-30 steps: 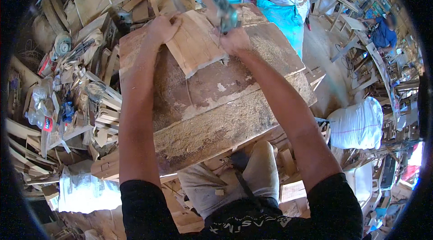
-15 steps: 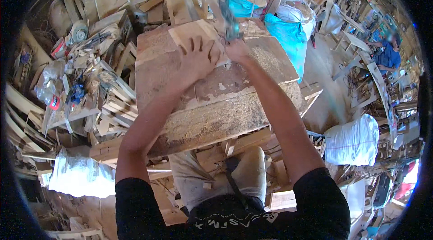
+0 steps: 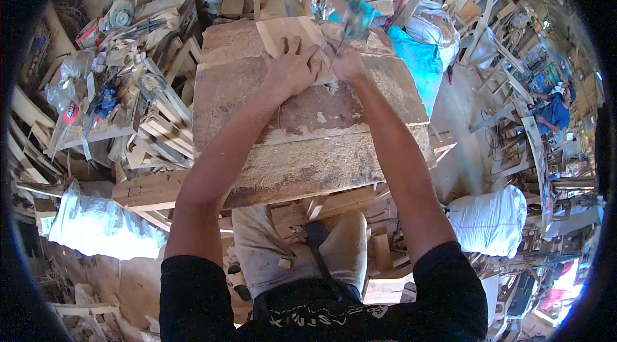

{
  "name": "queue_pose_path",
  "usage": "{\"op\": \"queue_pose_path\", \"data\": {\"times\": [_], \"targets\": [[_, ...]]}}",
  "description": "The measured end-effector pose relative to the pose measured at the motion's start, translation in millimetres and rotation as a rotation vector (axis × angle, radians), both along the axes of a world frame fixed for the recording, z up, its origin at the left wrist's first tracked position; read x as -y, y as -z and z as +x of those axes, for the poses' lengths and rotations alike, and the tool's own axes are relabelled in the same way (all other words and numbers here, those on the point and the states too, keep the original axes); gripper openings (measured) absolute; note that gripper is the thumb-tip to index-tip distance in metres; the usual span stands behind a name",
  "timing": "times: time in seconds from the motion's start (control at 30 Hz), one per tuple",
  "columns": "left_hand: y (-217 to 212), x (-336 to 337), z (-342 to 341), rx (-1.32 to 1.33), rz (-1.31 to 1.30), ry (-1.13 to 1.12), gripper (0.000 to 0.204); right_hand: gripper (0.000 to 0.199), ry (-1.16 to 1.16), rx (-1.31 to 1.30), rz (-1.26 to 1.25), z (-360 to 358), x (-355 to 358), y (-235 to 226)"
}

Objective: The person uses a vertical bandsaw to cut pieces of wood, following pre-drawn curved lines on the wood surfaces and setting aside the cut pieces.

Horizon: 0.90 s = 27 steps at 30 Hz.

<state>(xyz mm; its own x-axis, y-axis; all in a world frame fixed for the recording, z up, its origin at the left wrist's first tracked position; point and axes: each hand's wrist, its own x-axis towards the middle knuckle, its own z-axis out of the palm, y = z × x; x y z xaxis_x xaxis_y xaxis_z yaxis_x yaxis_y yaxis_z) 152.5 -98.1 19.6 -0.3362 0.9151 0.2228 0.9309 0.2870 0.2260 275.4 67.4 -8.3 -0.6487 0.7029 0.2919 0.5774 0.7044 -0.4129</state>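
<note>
Sawdust covers the near half of a rough wooden workbench (image 3: 308,168) in a cluttered wood shop. Further along the bench, the left hand (image 3: 290,71) lies flat with fingers spread, pressing down on a pale wooden board (image 3: 292,33) at the far end of the top. Just beside it, the right hand (image 3: 347,62) is closed in a fist around the handle of a saw (image 3: 353,11) with a teal grip, blurred, rising over the board's right edge. Beyond, stacked timber offcuts (image 3: 160,123) and a blue sack (image 3: 421,62) flank the bench
</note>
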Motion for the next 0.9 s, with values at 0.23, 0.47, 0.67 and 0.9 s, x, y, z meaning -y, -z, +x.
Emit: {"op": "queue_pose_path", "data": {"times": [0.23, 0.47, 0.67, 0.9], "targets": [[2.2, -9.1, -2.9, 0.033, 0.073, 0.016, 0.055, 0.07, -0.043, -0.032, 0.107, -7.8, -20.1, 17.3], [-1.3, -8.9, -6.2, 0.017, -0.041, 0.007, 0.058, 0.057, -0.009, 0.015, 0.014, -10.3, -8.0, 10.5], [-7.8, -8.0, -1.8, 0.024, -0.064, -0.004, 0.058, 0.049, 0.009, -0.098, 0.048, -6.8, 0.1, 6.0], [-11.7, -18.5, 8.1, 0.013, -0.053, 0.021, 0.059, 0.055, -0.05, 0.302, 0.322, -4.1, -31.9, 13.3]]}}
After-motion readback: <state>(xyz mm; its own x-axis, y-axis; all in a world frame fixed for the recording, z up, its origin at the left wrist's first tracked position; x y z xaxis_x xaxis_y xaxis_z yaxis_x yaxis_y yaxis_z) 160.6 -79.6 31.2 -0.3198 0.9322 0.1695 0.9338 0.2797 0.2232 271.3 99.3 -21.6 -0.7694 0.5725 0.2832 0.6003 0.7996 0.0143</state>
